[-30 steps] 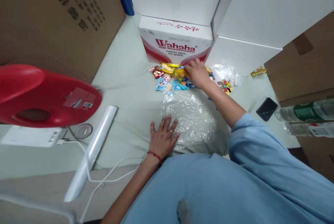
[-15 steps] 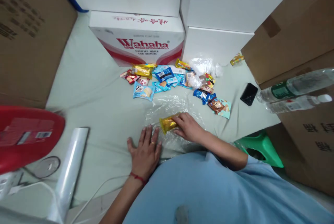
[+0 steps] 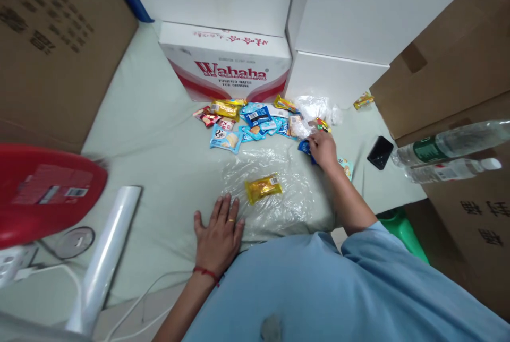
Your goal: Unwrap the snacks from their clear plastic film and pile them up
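Observation:
My left hand (image 3: 218, 238) lies flat on the pale green cloth, fingers stretched out, at the left edge of a clear plastic sheet (image 3: 290, 209). A yellow-wrapped snack (image 3: 263, 188) rests on that sheet, untouched by either hand. My right hand (image 3: 324, 151) is at the right end of a row of packaged snacks, its fingers curled down over a blue packet (image 3: 305, 147). What its fingertips pinch is hidden. The row also has a light blue packet (image 3: 225, 139), a gold packet (image 3: 225, 110) and several others, with crumpled clear plastic (image 3: 316, 108) behind.
A Wahaha carton (image 3: 231, 68) and a white box (image 3: 334, 79) stand behind the snacks. On the right are a phone (image 3: 380, 152), a large bottle (image 3: 450, 143) and a smaller bottle (image 3: 450, 171). A plastic film roll (image 3: 109, 251) and a red object (image 3: 51, 193) are at left.
My right hand has let go of the yellow-wrapped snack, leaving it on the clear sheet, and has moved forward and right to the snack row. My left hand stays flat.

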Tool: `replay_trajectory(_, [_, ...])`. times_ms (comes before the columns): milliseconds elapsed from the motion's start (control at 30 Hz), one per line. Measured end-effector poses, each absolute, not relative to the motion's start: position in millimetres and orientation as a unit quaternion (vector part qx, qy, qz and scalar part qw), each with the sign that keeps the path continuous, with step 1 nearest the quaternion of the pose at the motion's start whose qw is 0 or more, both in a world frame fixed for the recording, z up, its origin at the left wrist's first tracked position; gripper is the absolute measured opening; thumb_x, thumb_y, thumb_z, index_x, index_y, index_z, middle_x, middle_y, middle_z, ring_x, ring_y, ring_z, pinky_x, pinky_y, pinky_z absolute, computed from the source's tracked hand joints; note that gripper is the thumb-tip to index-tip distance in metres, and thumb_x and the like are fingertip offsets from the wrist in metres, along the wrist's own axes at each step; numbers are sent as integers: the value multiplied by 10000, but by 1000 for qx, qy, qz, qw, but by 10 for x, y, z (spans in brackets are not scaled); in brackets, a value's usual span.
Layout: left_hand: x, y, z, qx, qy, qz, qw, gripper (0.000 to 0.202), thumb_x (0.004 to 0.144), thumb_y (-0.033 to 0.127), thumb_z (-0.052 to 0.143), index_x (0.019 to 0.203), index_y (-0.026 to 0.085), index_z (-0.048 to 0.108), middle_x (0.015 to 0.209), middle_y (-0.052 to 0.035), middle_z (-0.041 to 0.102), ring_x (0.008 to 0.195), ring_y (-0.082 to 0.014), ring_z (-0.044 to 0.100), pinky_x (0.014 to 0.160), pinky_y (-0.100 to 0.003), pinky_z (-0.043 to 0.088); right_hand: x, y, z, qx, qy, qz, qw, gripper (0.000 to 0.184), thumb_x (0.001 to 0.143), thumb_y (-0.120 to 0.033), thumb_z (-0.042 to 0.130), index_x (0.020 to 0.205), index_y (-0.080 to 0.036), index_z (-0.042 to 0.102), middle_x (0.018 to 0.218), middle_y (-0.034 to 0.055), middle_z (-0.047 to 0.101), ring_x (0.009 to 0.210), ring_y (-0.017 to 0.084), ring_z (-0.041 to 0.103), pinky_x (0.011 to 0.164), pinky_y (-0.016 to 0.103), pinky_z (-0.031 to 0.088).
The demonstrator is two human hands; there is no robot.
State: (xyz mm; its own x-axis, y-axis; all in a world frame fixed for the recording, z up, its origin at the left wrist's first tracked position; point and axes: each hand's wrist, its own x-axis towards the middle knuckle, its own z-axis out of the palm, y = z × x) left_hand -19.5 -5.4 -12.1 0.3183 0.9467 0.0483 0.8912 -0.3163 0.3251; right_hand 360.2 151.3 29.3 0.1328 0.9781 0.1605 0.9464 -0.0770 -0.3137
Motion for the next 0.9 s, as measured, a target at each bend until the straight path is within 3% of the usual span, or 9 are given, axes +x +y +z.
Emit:
replay_trajectory(133, [-189,-48,-113,802,572,118,125,556,1061,377,378,1596,256,469,1651,-156,455,1527,-356,442,1254,-747,53,3875,1468,285,-757,-635,60,142,383,950,-260,587,1286,-197,758,1260,161,690,1165,339,546,1033,477,443])
replay_trajectory(267, [-182,-44,-123,799,576,122,123,544,1062,381,376,1576,251,498,1650,-151,460,1526,-352,443,1260,-738,40,4032,1360,309,-789,-597,71,127,394,977,-252,517,1264,-190,781,1230,170,721,1127,331,588,1021,476,463])
replay_trajectory(400, [-175,-48,-145,799,577,120,119,542,1065,384,375,1580,259,490,1657,-144,452,1530,-342,439,1263,-732,27,3949,1132,450,-782,-565,50,259,365,983,-306,538,1195,-144,787,1175,171,742,1065,307,645,991,454,506])
replay_trajectory(533, [-171,-49,-155,800,578,112,118,549,1064,389,392,1595,271,468,1669,-143,432,1528,-345,445,1258,-744,31,3411,763,625,-653,-652,107,370,292,1036,-373,559,1171,-211,762,1124,104,747,1023,251,682,927,402,541])
replay_trajectory(633, [-174,-49,-155,801,577,108,115,562,1062,390,401,1615,290,435,1673,-138,428,1532,-358,438,1251,-756,49,2850,527,611,-540,-758,86,354,244,1052,-275,560,1219,-246,736,1170,98,729,1075,243,643,966,412,508])
replay_trajectory(733, [-182,-58,-158,802,576,114,109,566,1069,396,397,1630,319,401,1676,-133,426,1530,-358,442,1249,-754,76,2426,437,423,-496,-818,56,287,279,1039,-201,564,1270,-238,715,1205,119,704,1012,241,581,906,397,494])
replay_trajectory(900, [-244,-82,-196,800,568,168,99,585,1077,371,416,1653,300,340,1692,-165,394,1501,-335,487,1256,-704,166,2262,442,141,-486,-856,37,174,312,1030,-219,586,1319,-221,702,1240,136,674,1017,256,517,866,386,460])
